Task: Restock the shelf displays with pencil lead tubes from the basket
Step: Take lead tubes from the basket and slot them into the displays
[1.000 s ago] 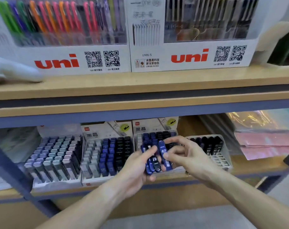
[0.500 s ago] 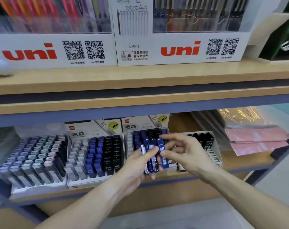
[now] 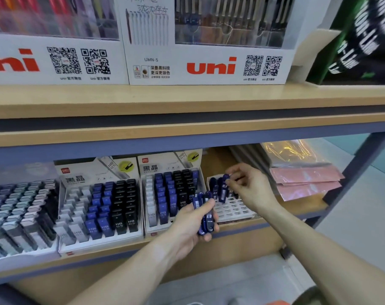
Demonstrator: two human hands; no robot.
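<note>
Two wooden shelves (image 3: 187,102) on a grey-blue metal frame (image 3: 363,164); pale grey floor (image 3: 352,238) to the right, evenly lit.

Lower shelf (image 3: 275,219): four lead displays in a row; rightmost tray (image 3: 233,209) beside stacked packets (image 3: 306,181). Pen boxes (image 3: 209,64) on the shelf above.

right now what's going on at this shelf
A person is restocking pencil lead tubes on the lower shelf. The left hand grips a small bunch of blue tubes in front of the displays. The right hand pinches one blue tube and holds it over the white slotted tray, which has a few dark tubes at the back and many open slots.
</note>
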